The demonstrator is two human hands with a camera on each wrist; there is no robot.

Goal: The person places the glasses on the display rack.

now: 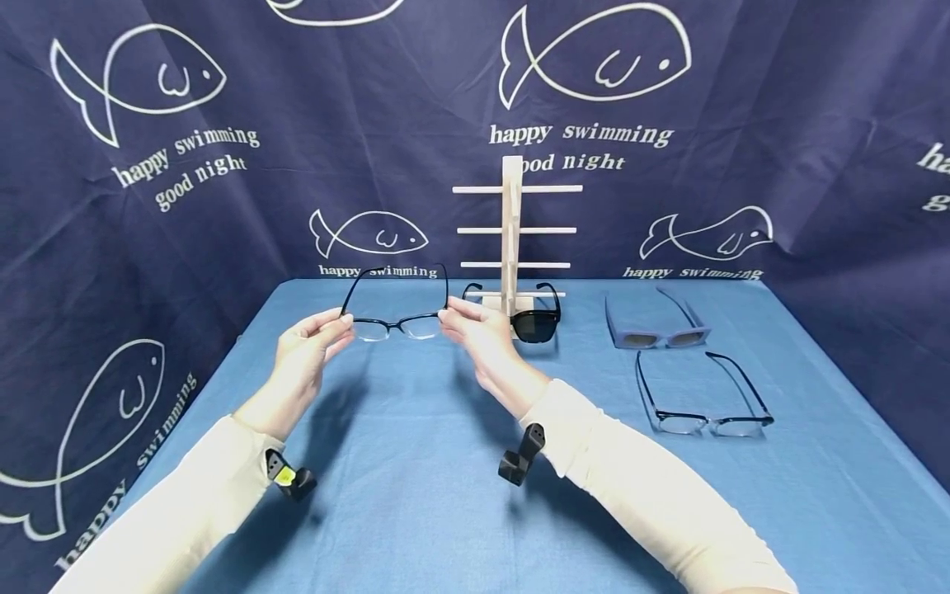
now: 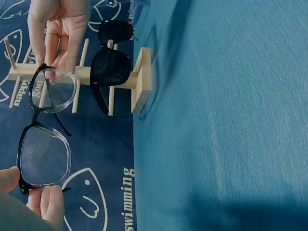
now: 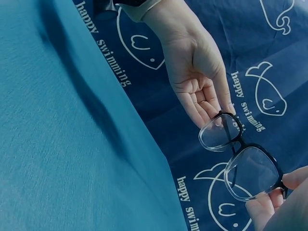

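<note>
Both hands hold a pair of black half-rim eyeglasses up above the blue cloth, temples unfolded and pointing away. My left hand pinches the left end of the frame between thumb and fingers. At the opposite end, my right hand pinches the frame near its hinge. Seen from the left wrist, the clear lenses stand between the two hands. Just behind the right hand, black sunglasses hang on the lowest bar of a wooden display rack, partly hidden by that hand.
On the right of the blue cloth lie purple sunglasses and, nearer, another pair of dark-browed eyeglasses, both with temples unfolded. The rack's upper bars stick out to both sides. A navy curtain with fish drawings closes off the back and sides.
</note>
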